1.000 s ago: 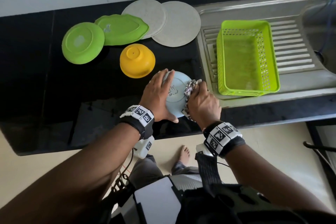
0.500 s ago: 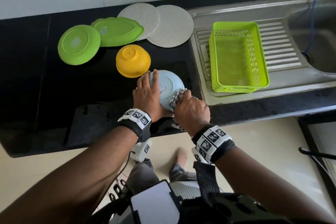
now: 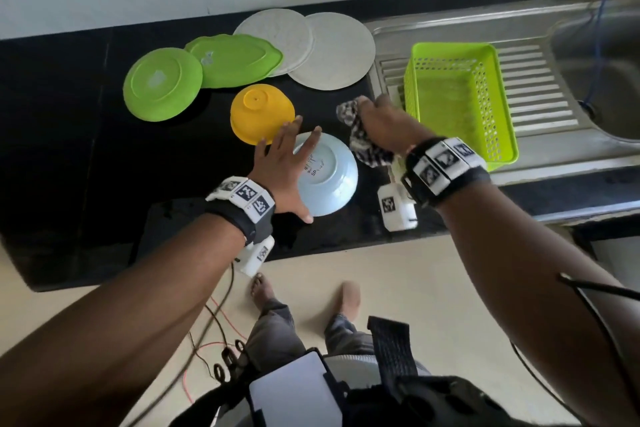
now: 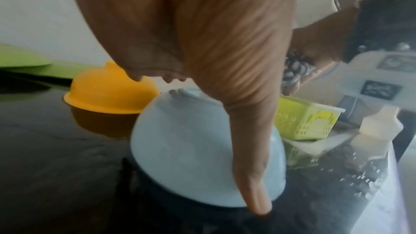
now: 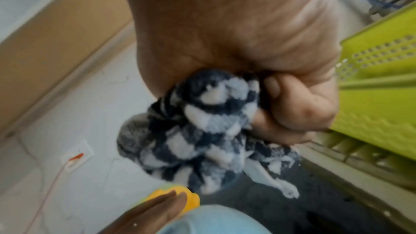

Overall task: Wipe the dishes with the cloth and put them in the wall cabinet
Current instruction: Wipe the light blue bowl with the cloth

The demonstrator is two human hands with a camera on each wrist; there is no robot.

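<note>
A light blue bowl (image 3: 329, 180) sits upside down and tilted on the black counter (image 3: 86, 166). My left hand (image 3: 285, 163) lies on it with straight, spread fingers, and the thumb (image 4: 252, 175) runs down its near side. My right hand (image 3: 384, 121) grips a bunched blue-and-white checked cloth (image 3: 358, 139), held off the bowl to its right, next to the green basket (image 3: 457, 100). In the right wrist view the cloth (image 5: 202, 131) hangs from my fist above the counter.
A yellow bowl (image 3: 261, 118) stands upside down just behind the blue one. Behind it lie a round green plate (image 3: 162, 83), a leaf-shaped green plate (image 3: 235, 61) and two whitish plates (image 3: 334, 50). The basket stands on the steel drainboard (image 3: 540, 90) beside the sink.
My right hand has lifted the cloth off the blue bowl and moved it right and away, towards the basket. My left hand's fingers have straightened and spread on the bowl.
</note>
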